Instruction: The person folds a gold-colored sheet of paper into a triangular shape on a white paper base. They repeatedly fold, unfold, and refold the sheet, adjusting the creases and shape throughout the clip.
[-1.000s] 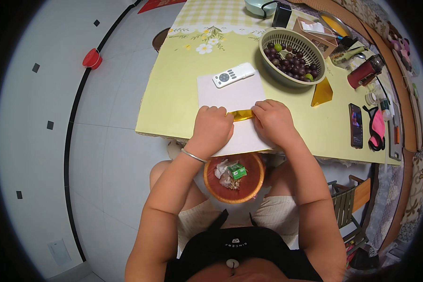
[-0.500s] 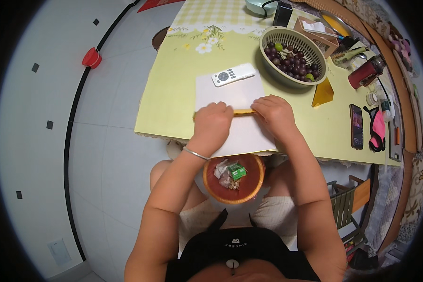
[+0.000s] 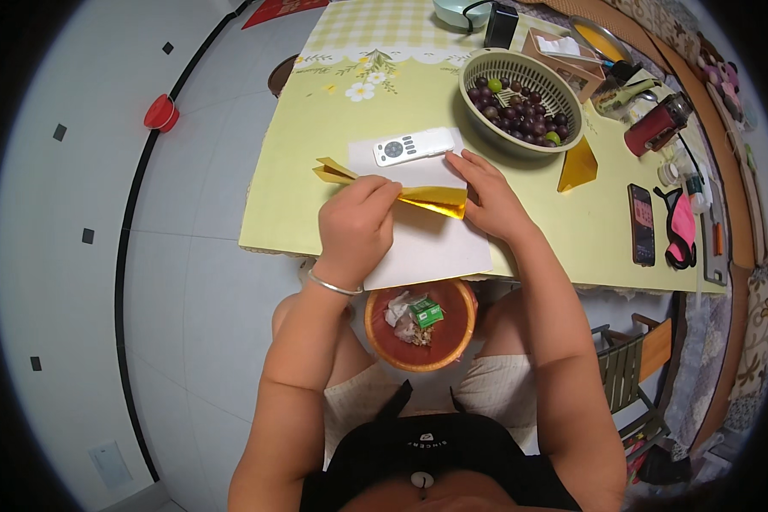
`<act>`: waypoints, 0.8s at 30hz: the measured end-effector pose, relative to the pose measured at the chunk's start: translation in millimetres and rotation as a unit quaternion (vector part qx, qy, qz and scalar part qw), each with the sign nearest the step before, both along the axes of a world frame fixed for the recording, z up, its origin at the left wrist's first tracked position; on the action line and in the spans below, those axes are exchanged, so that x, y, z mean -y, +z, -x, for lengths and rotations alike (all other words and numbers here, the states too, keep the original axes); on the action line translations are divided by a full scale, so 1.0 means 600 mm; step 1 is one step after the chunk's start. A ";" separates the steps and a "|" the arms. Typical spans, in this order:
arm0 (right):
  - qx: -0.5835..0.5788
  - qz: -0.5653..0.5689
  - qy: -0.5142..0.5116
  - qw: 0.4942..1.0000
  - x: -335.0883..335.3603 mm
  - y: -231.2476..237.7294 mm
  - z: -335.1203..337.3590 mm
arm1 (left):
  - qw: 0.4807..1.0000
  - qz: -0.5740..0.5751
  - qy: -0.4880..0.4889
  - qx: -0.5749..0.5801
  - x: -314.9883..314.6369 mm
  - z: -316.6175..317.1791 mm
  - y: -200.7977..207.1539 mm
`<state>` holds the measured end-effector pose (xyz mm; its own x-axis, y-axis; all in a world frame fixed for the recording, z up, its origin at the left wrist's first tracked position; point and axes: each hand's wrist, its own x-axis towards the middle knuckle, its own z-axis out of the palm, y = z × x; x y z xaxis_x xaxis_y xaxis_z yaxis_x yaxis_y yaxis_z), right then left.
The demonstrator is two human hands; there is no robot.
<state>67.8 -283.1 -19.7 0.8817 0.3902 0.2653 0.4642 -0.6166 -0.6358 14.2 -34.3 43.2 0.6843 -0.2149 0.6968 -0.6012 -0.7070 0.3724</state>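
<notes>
A folded strip of shiny gold paper point(image 3: 435, 201) lies across the white sheet point(image 3: 427, 249) near the table's front edge. My left hand point(image 3: 357, 220) is closed around its middle, and the strip's splayed left end sticks out past the knuckles. At the other end my right hand point(image 3: 493, 198) is open, its fingers stretched out beside the paper; whether it touches the strip I cannot tell. A white remote control point(image 3: 413, 148) rests on the far part of the sheet, by my right fingertips. Another folded piece of gold paper point(image 3: 578, 166) lies to the right.
Beyond my right hand stands a colander point(image 3: 478, 118) of dark grapes. Rightward are a phone point(image 3: 642, 224), a pink and black eye mask point(image 3: 680, 229) and a red thermos point(image 3: 654, 126). An orange-rimmed bin point(image 3: 375, 337) with rubbish sits between my knees, below the table edge.
My right hand has let go of the gold strip and opened. The left hand has moved left and slightly nearer, still gripping it, and the strip's folds have spread at both ends.
</notes>
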 end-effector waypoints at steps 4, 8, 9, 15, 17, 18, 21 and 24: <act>0.006 0.015 0.017 1.000 0.001 -0.002 -0.001 | 0.992 0.094 -0.068 -0.042 -0.024 0.020 0.015; 0.000 -0.020 0.062 0.998 0.002 0.024 0.016 | 0.922 0.250 -0.219 -0.196 -0.065 0.011 0.003; 0.022 -0.020 0.074 0.997 0.001 0.033 0.020 | 0.889 0.290 -0.258 -0.242 -0.075 0.005 -0.002; 0.092 0.085 0.131 0.983 -0.007 0.067 0.061 | 0.785 0.315 -0.323 -0.425 -0.089 -0.034 -0.024; 0.124 0.082 0.139 0.979 -0.013 0.066 0.068 | 0.788 0.293 -0.277 -0.464 -0.082 -0.033 -0.031; 0.132 0.041 0.135 0.981 -0.015 0.063 0.069 | 0.794 0.286 -0.268 -0.464 -0.070 -0.028 -0.021; 0.078 -0.171 0.104 0.977 -0.011 0.066 0.075 | 0.800 0.188 -0.381 -0.424 -0.070 -0.011 0.010; -0.206 -0.458 0.164 0.849 0.010 0.056 0.069 | 0.704 0.240 -0.539 -0.395 -0.054 0.008 0.030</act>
